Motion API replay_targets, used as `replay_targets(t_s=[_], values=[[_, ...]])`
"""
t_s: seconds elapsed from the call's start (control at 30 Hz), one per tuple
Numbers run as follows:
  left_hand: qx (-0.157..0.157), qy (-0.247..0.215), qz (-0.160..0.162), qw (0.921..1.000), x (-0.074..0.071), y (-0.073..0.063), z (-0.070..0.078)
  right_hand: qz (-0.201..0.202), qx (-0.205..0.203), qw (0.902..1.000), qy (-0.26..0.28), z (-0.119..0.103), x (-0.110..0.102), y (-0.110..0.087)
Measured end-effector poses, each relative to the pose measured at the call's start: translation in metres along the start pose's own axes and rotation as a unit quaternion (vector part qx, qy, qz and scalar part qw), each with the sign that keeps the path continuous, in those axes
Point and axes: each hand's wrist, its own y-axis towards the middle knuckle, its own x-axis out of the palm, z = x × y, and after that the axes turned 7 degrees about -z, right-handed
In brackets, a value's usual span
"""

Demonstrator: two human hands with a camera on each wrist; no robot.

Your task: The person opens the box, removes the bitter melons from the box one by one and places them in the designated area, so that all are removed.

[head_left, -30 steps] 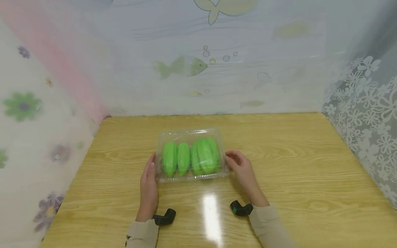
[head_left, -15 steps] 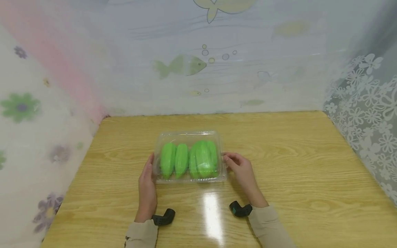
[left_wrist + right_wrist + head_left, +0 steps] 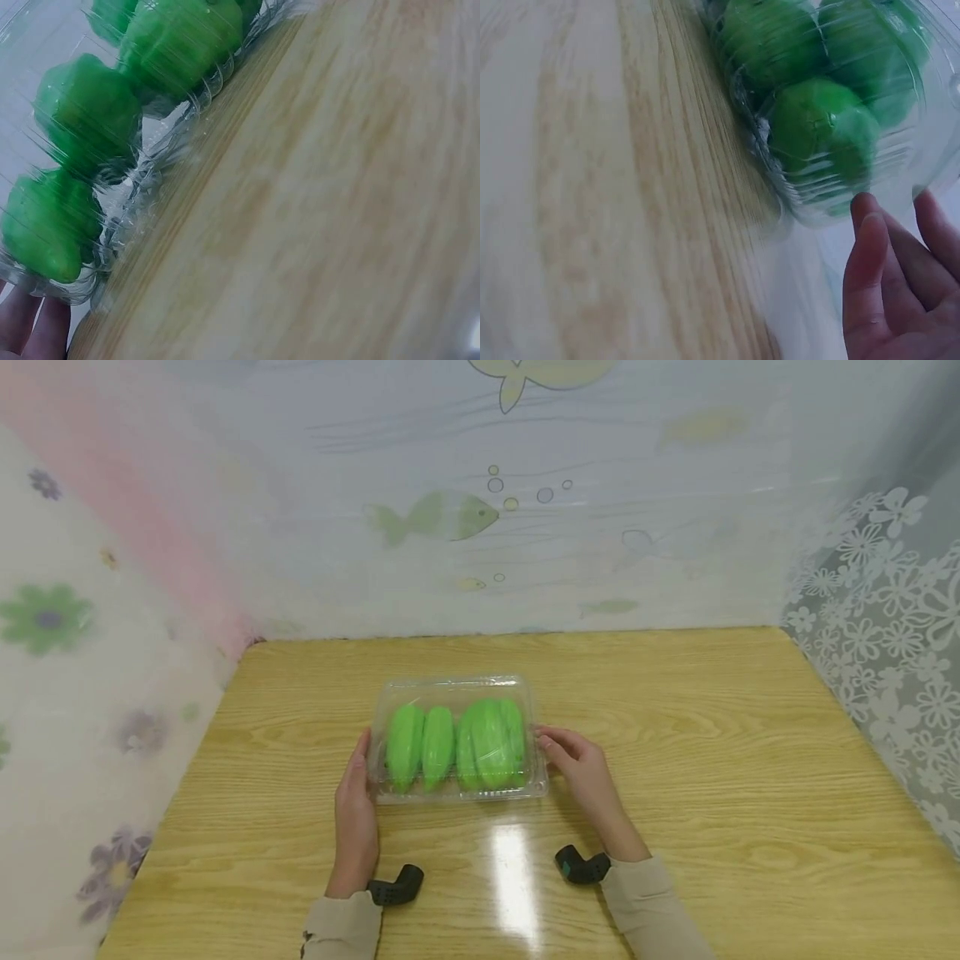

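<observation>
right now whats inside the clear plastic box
In the head view, the clear plastic box holds green elongated pieces: two single ones at the left and a cluster packed together at the right. Their undersides and the box floor beneath them are hidden.

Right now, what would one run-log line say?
clear box: green pieces inside | left grip: touching left side | right grip: touching right side | table: wood-grained

No text, label, brand, number or sign can be read in the head view or in either of the wrist views
</observation>
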Motion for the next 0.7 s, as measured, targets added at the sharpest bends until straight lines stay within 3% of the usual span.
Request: replay_targets(t_s=[0.23,0.33,0.7], values=[[0.007,0.010,-0.001,0.9999,-0.005,0.008,-0.023,-0.035,-0.003,0.9993,0.007,0.001,-0.003,-0.001],[0.010,0.014,0.002,0.9999,-0.006,0.009,-0.025,-0.044,-0.001,0.9990,0.008,0.001,-0.005,-0.001],[0.004,0.007,-0.005,1.0000,-0.003,0.002,-0.006,-0.086,-0.014,0.9962,0.005,0.006,-0.010,-0.002]])
